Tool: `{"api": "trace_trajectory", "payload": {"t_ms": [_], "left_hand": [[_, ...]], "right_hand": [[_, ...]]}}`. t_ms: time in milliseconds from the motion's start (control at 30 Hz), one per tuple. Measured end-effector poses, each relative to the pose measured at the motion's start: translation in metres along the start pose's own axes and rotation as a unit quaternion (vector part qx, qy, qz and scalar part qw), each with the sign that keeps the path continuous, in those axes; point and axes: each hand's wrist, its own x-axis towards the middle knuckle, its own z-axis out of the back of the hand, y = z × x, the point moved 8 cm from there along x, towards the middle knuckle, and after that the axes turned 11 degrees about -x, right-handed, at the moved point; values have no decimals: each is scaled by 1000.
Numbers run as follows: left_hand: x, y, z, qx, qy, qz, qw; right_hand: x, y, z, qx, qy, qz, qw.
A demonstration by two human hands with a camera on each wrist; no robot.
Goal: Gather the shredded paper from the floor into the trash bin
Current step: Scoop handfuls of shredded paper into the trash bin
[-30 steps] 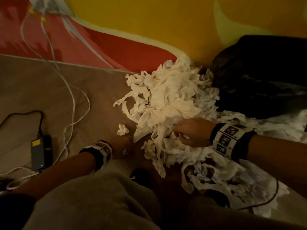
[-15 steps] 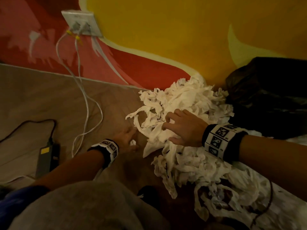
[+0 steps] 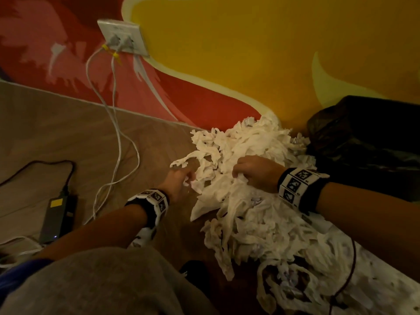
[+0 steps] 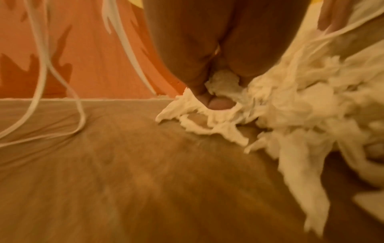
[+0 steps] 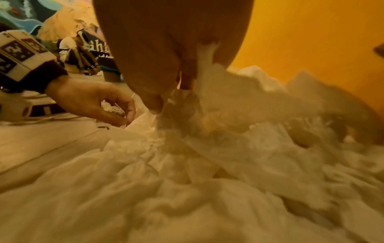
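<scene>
Gripping a fistful of shredded paper (image 3: 247,155), the right hand (image 3: 256,172) digs into the top of the heap on the floor (image 3: 68,137) — fingers curled round the strips. The left hand (image 3: 177,181) pinches a small wad at the heap's left edge. A black trash bag (image 3: 363,137) sits just right of the pile against the wall; white cables (image 3: 118,133) trail left.

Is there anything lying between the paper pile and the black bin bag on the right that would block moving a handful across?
Nothing visible does. The shredded paper runs right up to the black bin bag; both hands, the right hand and the left hand, already grip paper. The white cables lie on the far side.
</scene>
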Motion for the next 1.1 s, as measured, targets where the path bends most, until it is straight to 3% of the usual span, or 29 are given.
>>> {"api": "trace_trajectory", "payload": {"t_ms": [167, 367, 500, 600, 667, 733, 900, 1100], "left_hand": [[20, -48, -10, -79, -23, -44, 996], [25, -58, -53, -66, 87, -73, 991], [33, -28, -38, 3, -1, -7, 1000], [37, 3, -30, 79, 12, 77, 994], [36, 13, -34, 114, 48, 96, 988], [34, 16, -35, 115, 40, 101, 987], [28, -9, -14, 30, -44, 48, 997], [20, -36, 24, -131, -88, 61, 986]], "right_hand": [[-18, -12, 36, 94, -115, -47, 988], [-39, -22, 67, 133, -203, -72, 967], [-56, -27, 80, 158, -264, -81, 948], [-58, -31, 79, 155, -269, -118, 943], [-59, -31, 77, 143, -264, -131, 945], [-62, -31, 76, 139, -262, -143, 944], [-67, -34, 75, 144, -243, -191, 940], [-61, -31, 85, 84, -228, -180, 953]]}}
